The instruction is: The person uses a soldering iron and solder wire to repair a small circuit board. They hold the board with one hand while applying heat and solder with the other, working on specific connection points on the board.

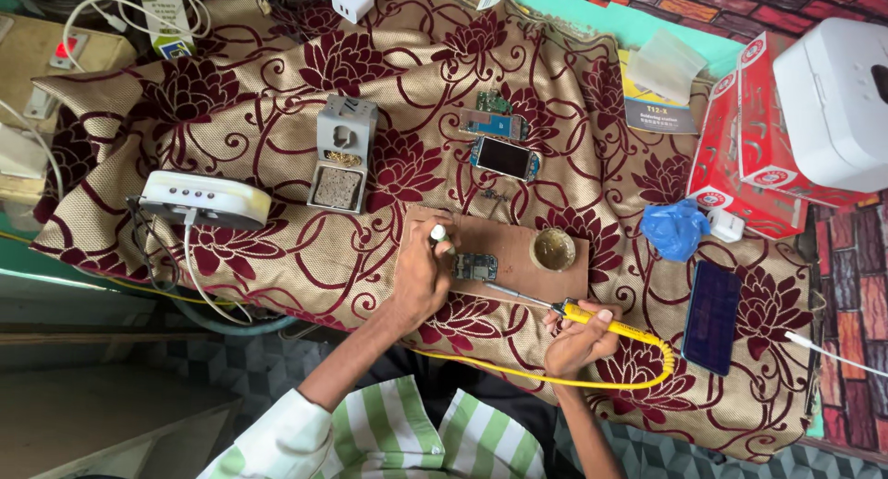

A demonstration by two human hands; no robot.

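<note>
My left hand is closed round a small white-tipped object, held at the left edge of a small circuit board. The board lies on a brown wooden board. My right hand grips a yellow-handled soldering iron; its thin metal tip points left and reaches the circuit board's lower right corner. A yellow cord loops from the iron's handle back toward me. A round tin of flux or paste sits on the wooden board to the right of the circuit board.
A floral cloth covers the table. On it lie a phone part with a dark screen, another circuit board, a grey iron stand with sponge, a white station, a blue glove, a dark phone panel and red boxes.
</note>
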